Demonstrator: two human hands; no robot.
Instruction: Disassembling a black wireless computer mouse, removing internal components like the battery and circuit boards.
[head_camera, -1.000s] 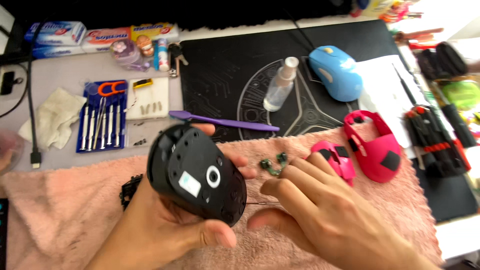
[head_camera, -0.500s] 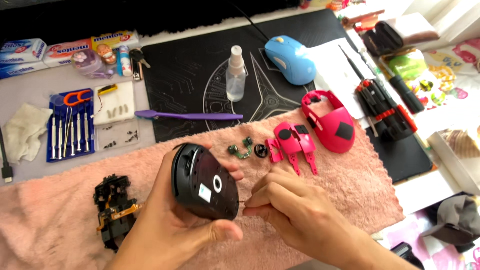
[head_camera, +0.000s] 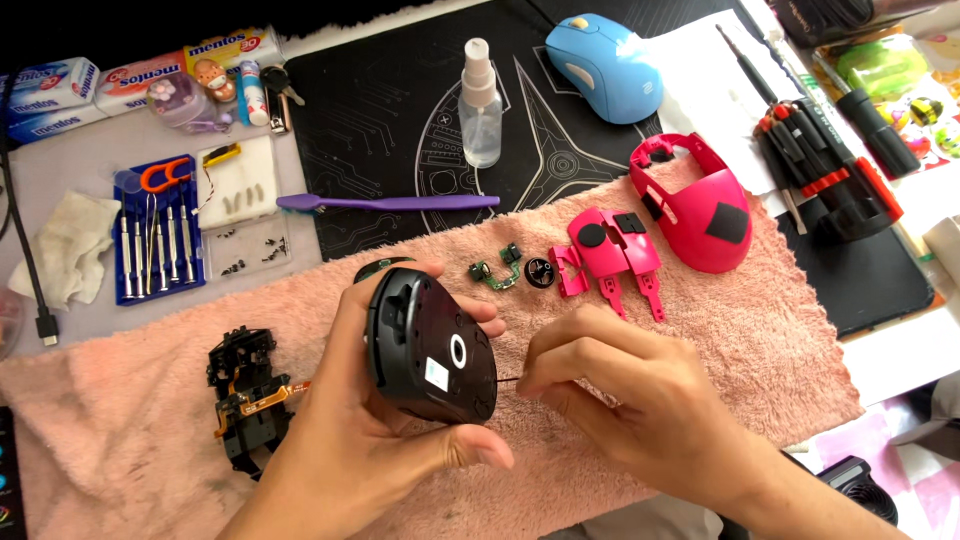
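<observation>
A black mouse base is gripped underside-up in the left hand, over a pink towel at the frame's centre. A thin dark tool, barely made out, is pinched in the right hand and touched to the base's edge. At nine o'clock a black inner frame is laid on the towel. Toward one o'clock a small green circuit board, pink button pieces and a pink shell are set out. At twelve o'clock a purple brush, a clear spray bottle and a blue mouse are seen. At ten o'clock a blue screwdriver set and, beyond it, flat white-and-blue packets are placed. A dark object at five o'clock is cut off.
</observation>
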